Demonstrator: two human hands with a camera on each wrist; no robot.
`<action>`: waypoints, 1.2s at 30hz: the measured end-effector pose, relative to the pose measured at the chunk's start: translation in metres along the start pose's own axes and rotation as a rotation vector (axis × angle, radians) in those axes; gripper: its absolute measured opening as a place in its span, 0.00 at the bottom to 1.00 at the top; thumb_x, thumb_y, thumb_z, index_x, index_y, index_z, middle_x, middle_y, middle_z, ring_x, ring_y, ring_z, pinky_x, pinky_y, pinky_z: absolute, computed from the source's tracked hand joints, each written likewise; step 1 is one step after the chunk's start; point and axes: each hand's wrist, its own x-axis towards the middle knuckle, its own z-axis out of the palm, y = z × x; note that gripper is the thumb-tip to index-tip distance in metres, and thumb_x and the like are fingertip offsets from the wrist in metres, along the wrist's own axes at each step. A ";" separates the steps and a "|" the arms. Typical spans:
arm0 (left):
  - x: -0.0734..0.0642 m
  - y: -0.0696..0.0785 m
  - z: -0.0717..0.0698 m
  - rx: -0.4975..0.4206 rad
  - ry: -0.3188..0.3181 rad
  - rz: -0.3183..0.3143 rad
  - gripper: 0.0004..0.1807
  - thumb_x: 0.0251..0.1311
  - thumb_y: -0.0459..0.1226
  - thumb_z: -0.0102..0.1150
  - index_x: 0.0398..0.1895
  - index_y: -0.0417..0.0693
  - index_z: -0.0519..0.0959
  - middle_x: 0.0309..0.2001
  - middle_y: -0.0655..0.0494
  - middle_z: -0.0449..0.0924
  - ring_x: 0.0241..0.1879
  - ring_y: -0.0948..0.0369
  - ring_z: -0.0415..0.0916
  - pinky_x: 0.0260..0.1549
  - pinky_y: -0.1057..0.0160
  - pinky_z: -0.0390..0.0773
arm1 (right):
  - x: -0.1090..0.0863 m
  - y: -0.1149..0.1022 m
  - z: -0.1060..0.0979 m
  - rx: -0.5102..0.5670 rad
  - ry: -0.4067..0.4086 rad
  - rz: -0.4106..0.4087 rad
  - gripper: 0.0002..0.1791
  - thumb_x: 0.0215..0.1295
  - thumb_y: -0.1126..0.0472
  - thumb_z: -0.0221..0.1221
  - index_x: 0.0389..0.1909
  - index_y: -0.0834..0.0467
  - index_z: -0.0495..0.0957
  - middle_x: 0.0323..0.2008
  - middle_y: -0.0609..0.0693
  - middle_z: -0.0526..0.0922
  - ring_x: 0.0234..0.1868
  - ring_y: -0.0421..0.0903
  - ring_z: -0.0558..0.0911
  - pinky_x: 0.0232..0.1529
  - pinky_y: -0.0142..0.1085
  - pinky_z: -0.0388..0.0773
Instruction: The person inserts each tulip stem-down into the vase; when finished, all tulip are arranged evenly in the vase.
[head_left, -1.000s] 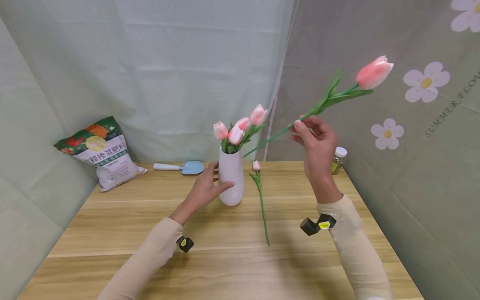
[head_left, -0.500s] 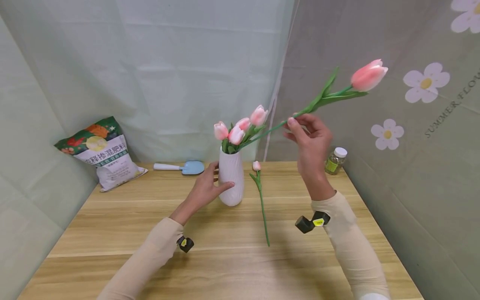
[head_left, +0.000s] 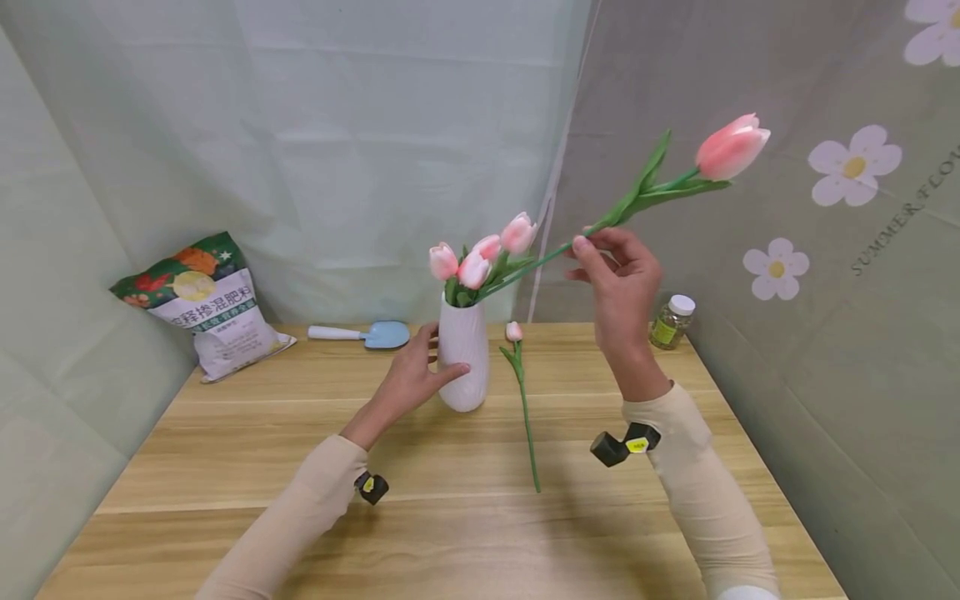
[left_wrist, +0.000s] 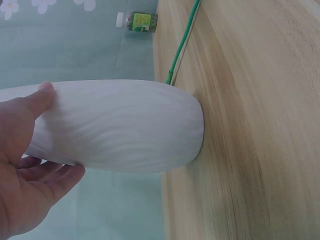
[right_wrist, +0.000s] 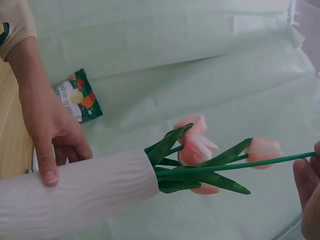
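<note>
A white ribbed vase (head_left: 462,358) stands upright on the wooden table, with several pink tulips (head_left: 474,271) in it. My left hand (head_left: 411,372) holds the vase from its left side, thumb across the front and fingers behind, as the left wrist view also shows. Between thumb and fingertips, my right hand (head_left: 624,279) pinches the green stem of another pink tulip (head_left: 733,147), which slants up to the right. In the right wrist view, the lower end of that stem (right_wrist: 235,166) runs into the vase mouth among the leaves. One more tulip (head_left: 527,417) lies on the table right of the vase.
A fertilizer bag (head_left: 217,312) leans at the back left of the table. Beside it lies a small trowel (head_left: 384,335) with a blue blade and white handle. At the back right stands a white-capped jar (head_left: 672,322). Cloth hangs behind and along both sides.
My right hand has moved left and slightly down with the tulip, and the stem's lower end has gone from beside the vase into its mouth. The left hand keeps its hold.
</note>
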 end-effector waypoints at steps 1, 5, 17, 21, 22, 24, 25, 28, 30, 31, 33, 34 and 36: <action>0.000 0.000 0.000 0.002 0.000 0.003 0.48 0.61 0.53 0.71 0.74 0.38 0.60 0.68 0.40 0.70 0.66 0.45 0.71 0.59 0.46 0.81 | 0.000 0.000 0.000 -0.003 -0.002 0.002 0.05 0.63 0.74 0.66 0.37 0.62 0.85 0.31 0.50 0.86 0.32 0.45 0.88 0.29 0.34 0.87; 0.000 0.001 0.000 0.004 -0.002 -0.003 0.48 0.61 0.54 0.71 0.75 0.38 0.60 0.68 0.41 0.69 0.67 0.45 0.71 0.60 0.46 0.81 | 0.001 0.000 0.003 -0.021 -0.014 0.008 0.06 0.62 0.74 0.67 0.38 0.63 0.85 0.32 0.49 0.87 0.32 0.44 0.89 0.29 0.35 0.88; -0.001 0.000 0.000 -0.006 0.000 -0.017 0.47 0.61 0.52 0.71 0.75 0.40 0.60 0.69 0.43 0.69 0.67 0.46 0.70 0.61 0.47 0.80 | 0.000 0.011 0.008 -0.083 -0.057 -0.003 0.03 0.64 0.69 0.69 0.37 0.63 0.85 0.32 0.52 0.86 0.32 0.45 0.89 0.31 0.37 0.89; 0.000 0.000 0.001 -0.004 0.004 -0.012 0.47 0.61 0.52 0.71 0.75 0.39 0.60 0.69 0.42 0.69 0.67 0.45 0.70 0.61 0.46 0.80 | 0.001 0.009 0.007 -0.086 -0.037 -0.017 0.03 0.64 0.73 0.66 0.38 0.68 0.84 0.32 0.50 0.86 0.32 0.45 0.89 0.32 0.36 0.88; 0.000 0.000 0.001 -0.004 0.005 -0.012 0.48 0.61 0.53 0.71 0.75 0.39 0.60 0.69 0.42 0.69 0.67 0.45 0.70 0.61 0.46 0.80 | 0.002 0.008 0.007 -0.089 -0.037 -0.022 0.04 0.64 0.73 0.66 0.38 0.70 0.83 0.32 0.50 0.86 0.32 0.45 0.89 0.32 0.36 0.88; 0.000 0.001 0.001 -0.005 0.004 -0.017 0.48 0.61 0.53 0.71 0.75 0.39 0.60 0.69 0.42 0.69 0.67 0.45 0.70 0.61 0.45 0.79 | 0.003 0.007 0.006 -0.099 -0.045 -0.036 0.06 0.64 0.73 0.66 0.38 0.73 0.82 0.32 0.49 0.86 0.32 0.45 0.89 0.31 0.36 0.88; 0.000 0.001 0.001 -0.007 0.004 -0.020 0.47 0.61 0.53 0.72 0.75 0.39 0.60 0.68 0.43 0.69 0.67 0.45 0.70 0.61 0.45 0.79 | 0.003 0.006 0.006 -0.102 -0.052 -0.042 0.07 0.64 0.73 0.66 0.39 0.74 0.81 0.32 0.49 0.86 0.32 0.45 0.89 0.31 0.36 0.88; 0.000 0.001 0.000 -0.010 0.000 -0.017 0.47 0.61 0.53 0.72 0.75 0.39 0.60 0.68 0.42 0.69 0.67 0.45 0.70 0.61 0.45 0.79 | 0.005 0.006 0.006 -0.124 -0.071 -0.070 0.10 0.63 0.72 0.67 0.39 0.76 0.80 0.31 0.49 0.86 0.30 0.43 0.88 0.30 0.36 0.88; 0.000 0.001 0.000 -0.009 -0.001 -0.016 0.47 0.61 0.53 0.72 0.75 0.39 0.60 0.68 0.42 0.69 0.67 0.45 0.70 0.61 0.45 0.79 | 0.006 0.007 0.006 -0.140 -0.084 -0.082 0.09 0.63 0.72 0.67 0.39 0.76 0.81 0.31 0.47 0.87 0.29 0.41 0.88 0.29 0.36 0.88; 0.000 0.001 0.001 -0.010 -0.001 -0.015 0.47 0.61 0.53 0.72 0.75 0.40 0.60 0.68 0.42 0.69 0.67 0.45 0.70 0.61 0.45 0.79 | 0.006 0.008 0.007 -0.147 -0.091 -0.088 0.09 0.63 0.72 0.67 0.39 0.75 0.81 0.31 0.47 0.87 0.29 0.41 0.88 0.29 0.36 0.88; -0.001 0.002 0.001 -0.010 -0.001 -0.016 0.47 0.61 0.53 0.71 0.75 0.40 0.60 0.69 0.43 0.69 0.67 0.45 0.70 0.62 0.45 0.79 | 0.007 0.009 0.008 -0.167 -0.101 -0.097 0.08 0.62 0.73 0.68 0.38 0.75 0.82 0.31 0.46 0.87 0.28 0.40 0.87 0.28 0.35 0.87; -0.001 0.001 0.001 -0.010 -0.001 -0.017 0.47 0.61 0.53 0.71 0.75 0.40 0.60 0.69 0.43 0.69 0.67 0.45 0.70 0.62 0.45 0.79 | 0.007 0.009 0.009 -0.177 -0.108 -0.099 0.08 0.62 0.73 0.68 0.38 0.75 0.82 0.31 0.45 0.86 0.27 0.39 0.87 0.27 0.36 0.87; -0.001 0.001 0.001 -0.011 -0.004 -0.018 0.48 0.61 0.53 0.71 0.75 0.40 0.60 0.69 0.43 0.69 0.67 0.46 0.70 0.62 0.45 0.79 | 0.007 0.009 0.010 -0.197 -0.115 -0.104 0.08 0.62 0.73 0.68 0.37 0.75 0.82 0.30 0.44 0.86 0.27 0.40 0.87 0.27 0.35 0.87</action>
